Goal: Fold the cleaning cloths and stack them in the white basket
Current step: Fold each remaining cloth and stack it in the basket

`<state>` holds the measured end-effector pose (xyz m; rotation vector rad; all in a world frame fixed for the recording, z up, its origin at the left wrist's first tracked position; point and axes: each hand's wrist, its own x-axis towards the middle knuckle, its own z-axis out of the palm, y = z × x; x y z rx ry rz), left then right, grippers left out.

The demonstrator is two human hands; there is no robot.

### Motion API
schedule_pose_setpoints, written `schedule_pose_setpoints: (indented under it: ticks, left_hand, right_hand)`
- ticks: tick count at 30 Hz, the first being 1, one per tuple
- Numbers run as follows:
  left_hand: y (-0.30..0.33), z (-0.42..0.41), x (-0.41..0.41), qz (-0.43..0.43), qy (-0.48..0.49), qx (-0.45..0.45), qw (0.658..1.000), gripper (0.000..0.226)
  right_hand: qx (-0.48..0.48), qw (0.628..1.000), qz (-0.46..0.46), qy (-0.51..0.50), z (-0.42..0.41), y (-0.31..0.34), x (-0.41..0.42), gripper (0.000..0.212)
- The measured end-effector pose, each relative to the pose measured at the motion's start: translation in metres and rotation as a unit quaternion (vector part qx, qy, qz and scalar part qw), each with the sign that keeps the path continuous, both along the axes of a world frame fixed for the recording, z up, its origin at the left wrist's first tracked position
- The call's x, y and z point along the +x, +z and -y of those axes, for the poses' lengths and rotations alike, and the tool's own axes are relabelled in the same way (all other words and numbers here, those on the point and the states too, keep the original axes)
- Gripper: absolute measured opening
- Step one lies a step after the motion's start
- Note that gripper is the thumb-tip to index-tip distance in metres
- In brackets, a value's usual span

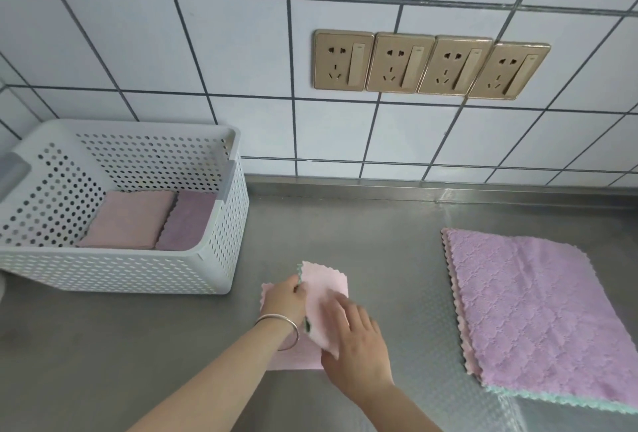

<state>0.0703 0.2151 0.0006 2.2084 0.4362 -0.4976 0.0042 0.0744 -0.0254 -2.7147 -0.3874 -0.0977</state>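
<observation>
Head view — white basket [214,269], two folded cloths [152,219]

A light pink cloth [322,297] with wavy edges lies on the counter, partly folded, with one flap lifted up. To its right sits a flat pile of cloths [531,311]. The top one is purple and fluffy, and pink and green edges peek out from under it. On the left stands the white basket [138,269], full of little holes. Inside it, two folded cloths lie side by side: a pink folded cloth [129,217] and a purple folded cloth [188,221].
</observation>
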Motion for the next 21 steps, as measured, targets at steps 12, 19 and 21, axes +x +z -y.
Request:
schedule_pose_setpoints:
  ticks: [12, 19, 21]
  left_hand:
    - [-0.023, -0.049, -0.025, -0.019, 0.102, -0.03, 0.994, 0.035]
    - [-0.025, -0.042, -0.033, 0.006, 0.172, -0.03, 0.985, 0.024]
    - [-0.026, -0.04, -0.036, 0.02, 0.19, -0.013, 0.981, 0.009]
  right_hand:
    - [-0.095, 0.99, -0.092, 0.051, -0.007, -0.044, -0.009, 0.091]
    - [-0.098, 0.993, -0.061, 0.037, -0.003, -0.057, -0.008, 0.074]
    - [-0.105, 0.992, -0.06, 0.034, -0.004, -0.058, -0.008, 0.073]
